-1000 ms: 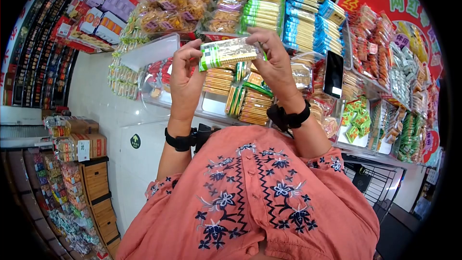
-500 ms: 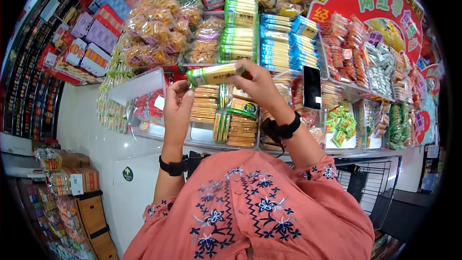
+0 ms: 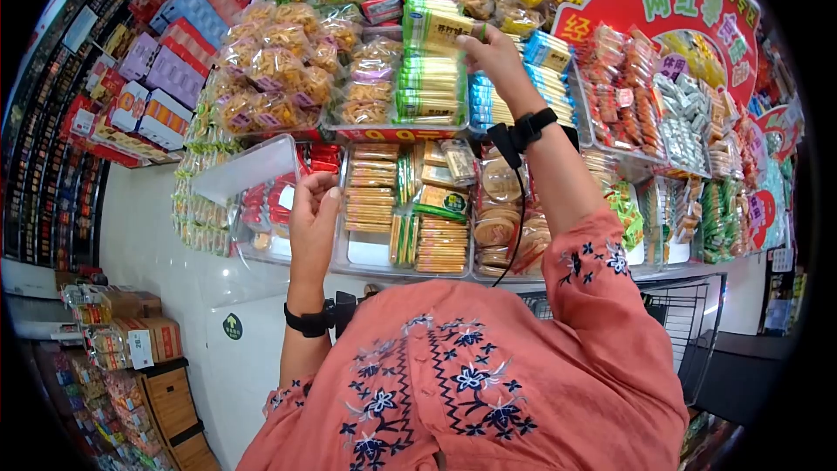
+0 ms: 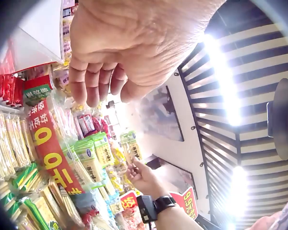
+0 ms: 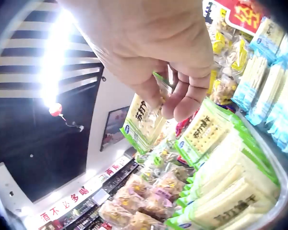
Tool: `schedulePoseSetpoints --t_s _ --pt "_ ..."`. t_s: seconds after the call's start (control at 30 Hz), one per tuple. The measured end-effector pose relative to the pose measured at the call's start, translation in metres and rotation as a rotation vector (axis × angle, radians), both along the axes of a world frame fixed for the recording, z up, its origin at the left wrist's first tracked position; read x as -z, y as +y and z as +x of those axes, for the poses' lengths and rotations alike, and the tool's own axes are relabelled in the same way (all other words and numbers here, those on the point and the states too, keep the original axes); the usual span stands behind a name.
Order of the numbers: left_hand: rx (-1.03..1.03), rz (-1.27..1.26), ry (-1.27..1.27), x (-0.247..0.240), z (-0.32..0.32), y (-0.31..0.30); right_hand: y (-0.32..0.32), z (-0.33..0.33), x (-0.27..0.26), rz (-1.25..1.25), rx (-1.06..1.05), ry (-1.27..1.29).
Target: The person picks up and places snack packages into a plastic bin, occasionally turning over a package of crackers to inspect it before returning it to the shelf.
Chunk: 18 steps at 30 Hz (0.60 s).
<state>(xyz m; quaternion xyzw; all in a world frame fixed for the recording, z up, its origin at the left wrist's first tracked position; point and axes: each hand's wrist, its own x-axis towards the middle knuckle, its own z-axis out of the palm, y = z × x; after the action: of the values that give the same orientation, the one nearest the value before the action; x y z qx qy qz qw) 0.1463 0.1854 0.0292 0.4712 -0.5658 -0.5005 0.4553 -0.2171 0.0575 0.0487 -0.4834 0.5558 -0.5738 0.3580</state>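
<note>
Cracker pack [image 3: 436,26] in right hand [image 3: 495,57], above cracker stack [image 3: 427,87]; left hand [image 3: 312,209] lower left, before tray [image 3: 368,253].

Snack shop, tiered display trays [image 3: 261,170] crammed with packaged biscuits [image 3: 429,87] and crackers, red promotional price sign [image 3: 689,0], stocked shelves [image 3: 52,166] along an aisle, shopping cart [image 3: 680,323]
</note>
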Motion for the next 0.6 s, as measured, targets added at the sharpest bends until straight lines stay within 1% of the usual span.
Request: schedulePoseSetpoints --t_s 0.1,0.2,0.23,0.37,0.47,0.5,0.6 --pt "-0.029 0.004 -0.010 0.003 0.007 0.000 -0.023 -0.008 0.019 0.044 0.017 0.014" --pt "-0.042 0.032 -0.008 0.002 0.010 0.002 -0.031 -0.007 0.024 0.095 0.017 0.112" --pt "-0.038 0.040 -0.012 0.003 0.012 0.001 -0.035 -0.008 0.027 0.113 -0.011 0.105" --pt "-0.045 0.046 -0.010 0.010 0.015 -0.002 -0.049 -0.010 0.046 0.136 -0.014 0.158" --pt "-0.056 0.049 -0.001 0.013 0.015 -0.002 -0.056 -0.007 0.055 0.117 0.029 0.231" --pt "-0.057 0.052 -0.001 0.012 0.014 -0.002 -0.056 -0.006 0.057 0.118 0.055 0.219" --pt "-0.056 0.056 -0.009 0.012 0.013 -0.002 -0.063 -0.009 0.069 0.026 0.150 0.445"
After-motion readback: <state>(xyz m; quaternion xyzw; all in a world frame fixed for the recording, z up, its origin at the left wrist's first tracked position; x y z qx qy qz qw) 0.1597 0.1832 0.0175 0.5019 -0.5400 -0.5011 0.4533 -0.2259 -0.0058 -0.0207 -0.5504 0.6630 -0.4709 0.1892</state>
